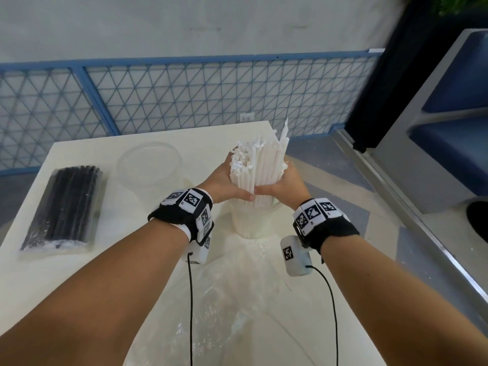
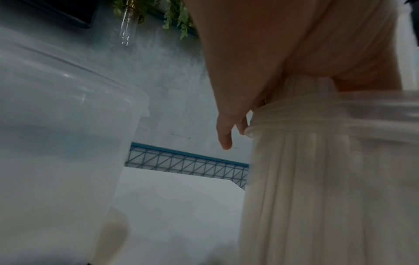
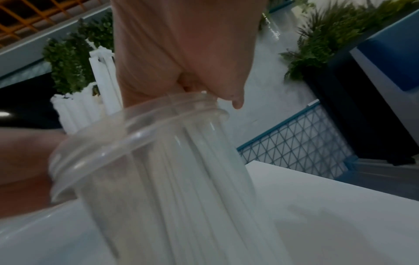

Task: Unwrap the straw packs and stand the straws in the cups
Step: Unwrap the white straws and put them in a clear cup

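Observation:
A thick bundle of white straws (image 1: 260, 167) stands upright in a clear plastic cup (image 1: 252, 220) on the white table (image 1: 184, 143). My left hand (image 1: 224, 182) wraps the bundle from the left and my right hand (image 1: 286, 182) from the right, just above the cup's rim; both grip it. In the left wrist view the straws (image 2: 317, 179) show through the cup wall. The right wrist view shows the cup (image 3: 158, 170) with straws (image 3: 104, 77) rising past my palm. A second clear cup (image 1: 149, 165) stands empty to the left. A sealed pack of black straws (image 1: 66, 207) lies at the far left.
Crumpled clear wrapping (image 1: 237, 299) lies on the table between my forearms, in front of the filled cup. The table's right edge drops to the floor near a blue-and-grey cabinet (image 1: 449, 122). A blue mesh fence (image 1: 184, 96) runs behind the table.

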{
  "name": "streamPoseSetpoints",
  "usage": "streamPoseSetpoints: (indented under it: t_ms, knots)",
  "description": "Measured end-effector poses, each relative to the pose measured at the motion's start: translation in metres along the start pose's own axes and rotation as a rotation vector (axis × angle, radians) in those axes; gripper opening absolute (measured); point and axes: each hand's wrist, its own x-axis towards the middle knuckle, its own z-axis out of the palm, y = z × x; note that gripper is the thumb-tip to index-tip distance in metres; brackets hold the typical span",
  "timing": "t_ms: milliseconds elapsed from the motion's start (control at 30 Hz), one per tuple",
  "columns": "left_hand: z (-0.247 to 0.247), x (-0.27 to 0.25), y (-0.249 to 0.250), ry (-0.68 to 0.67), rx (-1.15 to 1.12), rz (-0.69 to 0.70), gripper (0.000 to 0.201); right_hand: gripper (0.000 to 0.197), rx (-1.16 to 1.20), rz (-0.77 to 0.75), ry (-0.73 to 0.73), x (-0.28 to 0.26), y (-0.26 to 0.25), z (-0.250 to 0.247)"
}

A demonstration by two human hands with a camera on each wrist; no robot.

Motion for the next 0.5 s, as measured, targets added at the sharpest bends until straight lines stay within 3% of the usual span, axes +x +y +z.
streamPoseSetpoints:
  t_ms: [100,367,500]
  knots:
    - [-0.001,-0.001,-0.001,0.026,0.001,0.038,0.111,0.084,0.047,-0.056,0.018,-0.012,-0.004,0.000]
    - [-0.004,-0.009,0.017,0.160,-0.094,0.135,0.098,0.084,0.182,-0.147,0.095,-0.017,-0.016,-0.004]
    - [-0.001,-0.015,0.015,0.145,-0.113,0.153,0.104,0.087,0.199,-0.149,0.036,-0.018,-0.014,-0.005]
